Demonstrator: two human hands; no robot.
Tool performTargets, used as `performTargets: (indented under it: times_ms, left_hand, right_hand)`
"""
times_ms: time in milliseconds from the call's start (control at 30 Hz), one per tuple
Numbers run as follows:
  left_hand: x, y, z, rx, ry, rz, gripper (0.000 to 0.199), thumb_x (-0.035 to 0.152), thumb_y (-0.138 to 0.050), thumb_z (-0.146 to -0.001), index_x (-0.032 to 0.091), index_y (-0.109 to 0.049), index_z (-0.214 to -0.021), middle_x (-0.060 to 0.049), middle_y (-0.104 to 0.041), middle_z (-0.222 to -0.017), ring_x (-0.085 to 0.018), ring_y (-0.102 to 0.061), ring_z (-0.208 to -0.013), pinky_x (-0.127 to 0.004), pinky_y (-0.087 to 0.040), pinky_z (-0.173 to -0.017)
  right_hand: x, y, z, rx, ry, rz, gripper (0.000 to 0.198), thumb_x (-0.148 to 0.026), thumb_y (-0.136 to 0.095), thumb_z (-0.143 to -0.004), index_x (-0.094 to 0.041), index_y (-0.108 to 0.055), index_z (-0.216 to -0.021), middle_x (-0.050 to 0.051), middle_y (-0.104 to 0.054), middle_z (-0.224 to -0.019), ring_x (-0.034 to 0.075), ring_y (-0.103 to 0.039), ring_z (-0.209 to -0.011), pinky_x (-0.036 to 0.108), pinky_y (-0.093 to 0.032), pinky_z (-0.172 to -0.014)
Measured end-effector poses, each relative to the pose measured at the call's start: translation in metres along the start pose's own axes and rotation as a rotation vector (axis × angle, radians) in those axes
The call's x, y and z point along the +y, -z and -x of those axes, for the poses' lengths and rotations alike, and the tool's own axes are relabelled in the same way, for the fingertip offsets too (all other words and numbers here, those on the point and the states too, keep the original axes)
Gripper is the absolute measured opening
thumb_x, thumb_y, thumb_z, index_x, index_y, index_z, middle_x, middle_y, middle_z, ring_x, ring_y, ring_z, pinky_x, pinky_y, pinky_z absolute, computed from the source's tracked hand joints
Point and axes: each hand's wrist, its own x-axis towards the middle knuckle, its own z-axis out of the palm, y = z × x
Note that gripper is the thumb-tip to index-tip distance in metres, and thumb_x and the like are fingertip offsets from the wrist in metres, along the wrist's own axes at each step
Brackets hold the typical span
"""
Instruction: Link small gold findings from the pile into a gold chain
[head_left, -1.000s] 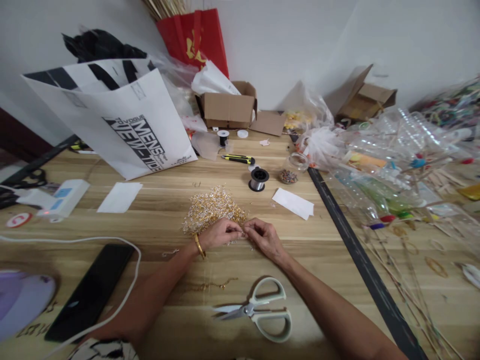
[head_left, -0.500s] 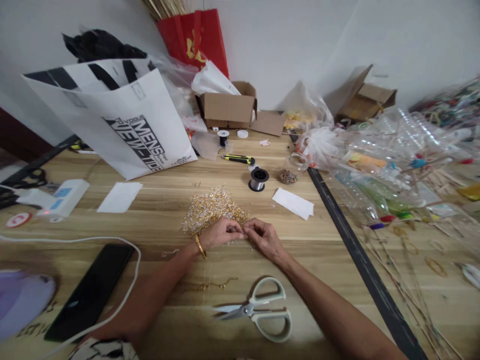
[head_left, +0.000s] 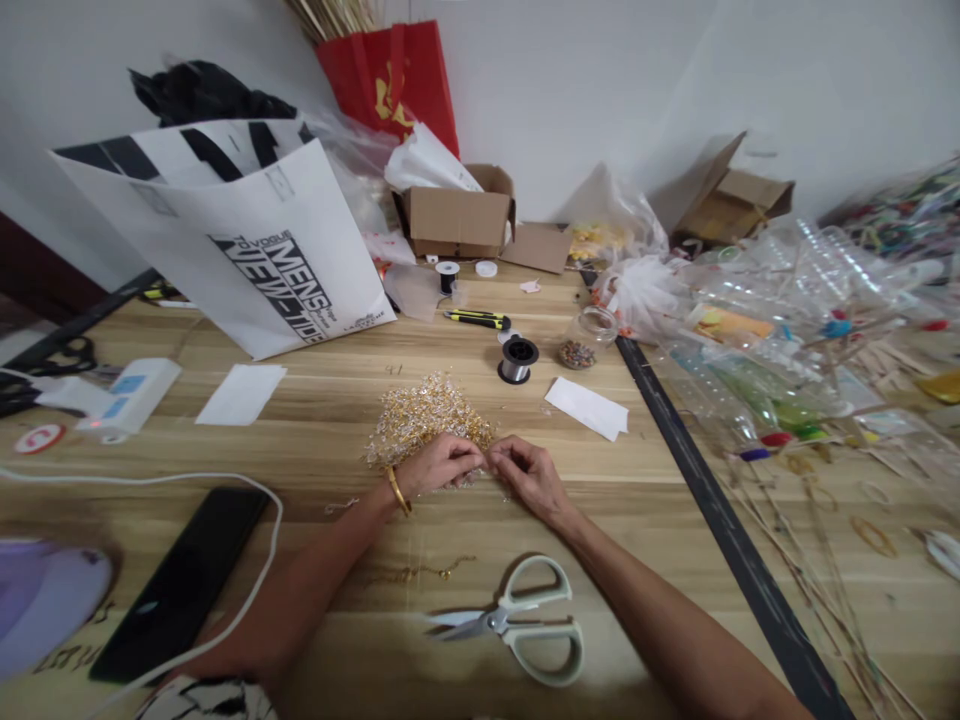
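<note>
Left hand is curling slightly tighter; right hand is staying pinched too, contents too small to tell. Glittery pile is crowding left hand, scissors lying nearby.

Wooden worktable, laden

- Left hand, gold bangle at wrist; right hand just beside. Fingertips of each pinched; anything between too small to tell.
- Bead pile, gold and clear, lies against left hand's far side.
- Scissors, pale-handled, near right forearm.
- Gold chain, near scissors.
- Wire spool, black, upright.
- Glass jar, part-filled.
</note>
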Motion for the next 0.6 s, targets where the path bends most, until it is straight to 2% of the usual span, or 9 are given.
performTargets:
  times_ms: [333,467,600]
  left_hand:
    - [-0.0024,-0.0022,-0.0002,0.02,-0.029,-0.003,0.028,0.036,-0.049,-0.082,0.01,-0.061,-0.083,0.003,-0.052,-0.056,-0.006,-0.045,-0.046,-0.016,-0.037,-0.044]
    - [-0.0002,-0.0056,-0.001,0.073,-0.068,-0.06,0.019,0.028,-0.054,-0.079,0.01,-0.062,-0.077,0.002,-0.053,-0.056,-0.007,-0.046,-0.05,-0.016,-0.037,-0.048]
    - [0.0021,-0.0083,-0.0011,0.134,-0.094,-0.047,0.012,0.022,-0.058,-0.074,0.011,-0.063,-0.073,-0.001,-0.061,-0.065,-0.01,-0.054,-0.061,-0.019,-0.043,-0.059]
  right_hand:
    - [-0.0009,0.0003,-0.0006,-0.003,0.006,-0.019,0.023,-0.036,-0.054,-0.082,-0.014,-0.058,-0.078,-0.001,-0.051,-0.06,0.01,-0.042,-0.052,0.022,-0.032,-0.049]
    - [-0.0001,0.0004,-0.0003,-0.007,0.006,-0.03,0.022,-0.035,-0.054,-0.083,-0.014,-0.058,-0.078,-0.001,-0.051,-0.06,0.01,-0.042,-0.053,0.021,-0.033,-0.05]
    - [-0.0009,0.0005,0.0002,-0.01,-0.003,-0.037,0.021,-0.034,-0.054,-0.083,-0.014,-0.058,-0.078,-0.002,-0.051,-0.061,0.009,-0.041,-0.052,0.02,-0.032,-0.049]
